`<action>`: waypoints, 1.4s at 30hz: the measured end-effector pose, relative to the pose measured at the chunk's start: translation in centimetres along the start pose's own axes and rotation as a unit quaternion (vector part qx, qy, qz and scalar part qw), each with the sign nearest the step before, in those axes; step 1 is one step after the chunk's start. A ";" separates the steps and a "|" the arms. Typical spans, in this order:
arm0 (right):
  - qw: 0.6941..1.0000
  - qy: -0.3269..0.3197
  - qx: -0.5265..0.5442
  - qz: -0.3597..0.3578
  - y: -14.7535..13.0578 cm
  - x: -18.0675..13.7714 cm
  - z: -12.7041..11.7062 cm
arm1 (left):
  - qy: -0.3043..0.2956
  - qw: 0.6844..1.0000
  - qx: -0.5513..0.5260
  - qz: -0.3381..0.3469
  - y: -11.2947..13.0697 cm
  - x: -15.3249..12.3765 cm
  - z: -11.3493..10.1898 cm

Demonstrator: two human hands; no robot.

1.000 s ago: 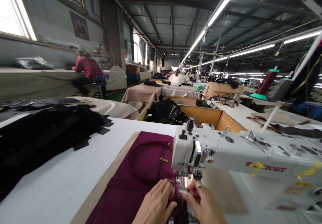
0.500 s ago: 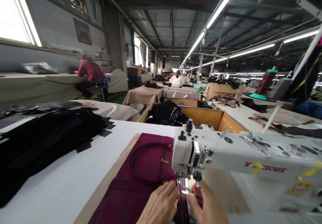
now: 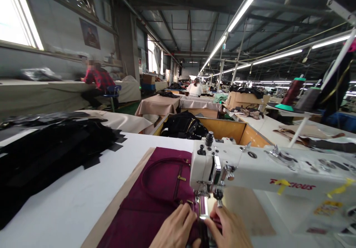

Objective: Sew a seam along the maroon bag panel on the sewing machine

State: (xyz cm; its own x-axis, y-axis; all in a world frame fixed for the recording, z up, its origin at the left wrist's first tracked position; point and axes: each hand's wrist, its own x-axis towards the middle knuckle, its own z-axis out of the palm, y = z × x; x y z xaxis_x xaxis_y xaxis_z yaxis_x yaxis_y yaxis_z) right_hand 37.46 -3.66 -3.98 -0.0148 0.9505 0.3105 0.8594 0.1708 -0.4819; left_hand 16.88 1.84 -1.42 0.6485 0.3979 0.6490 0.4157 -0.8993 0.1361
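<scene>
Two hands (image 3: pixel 178 229) (image 3: pixel 229 228), maroon bag panel (image 3: pixel 155 199) lengthwise under needle

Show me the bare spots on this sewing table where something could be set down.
Free: the white table between the black fabric stack and the maroon bag panel. Also the tan board right of the needle, under the sewing machine. Crowded: at the needle, where left hand and right hand press the panel.

left hand (image 3: pixel 178 227): palm down, fingers forward | right hand (image 3: pixel 230 230): fingers curled, thumbs touching
</scene>
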 end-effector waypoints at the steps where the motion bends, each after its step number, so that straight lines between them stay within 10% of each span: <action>1: 1.000 -0.003 -0.005 -0.013 0.1 0.0 0.1 | -0.004 1.000 0.001 -0.005 0.1 0.1 0.1; 19: 0.986 0.039 -0.121 -0.109 -0.5 0.1 0.0 | -0.108 0.971 -0.133 -0.170 -0.2 0.0 0.6; 31: 0.970 0.063 -0.188 -0.138 -0.9 -0.2 0.1 | -0.022 0.986 -0.105 -0.131 -0.1 -0.3 1.7; 42: 0.990 -0.005 -0.142 -0.022 -1.9 0.5 0.1 | -0.062 0.981 -0.095 -0.155 0.5 0.5 0.3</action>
State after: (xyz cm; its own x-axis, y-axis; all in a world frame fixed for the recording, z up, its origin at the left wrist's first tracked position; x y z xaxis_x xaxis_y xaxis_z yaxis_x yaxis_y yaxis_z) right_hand 35.78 -3.50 -3.02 -0.0592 0.9463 0.3178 0.9665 0.1340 -0.2188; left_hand 17.65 1.63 -1.22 0.5864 0.6666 0.4602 0.4861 -0.7441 0.4583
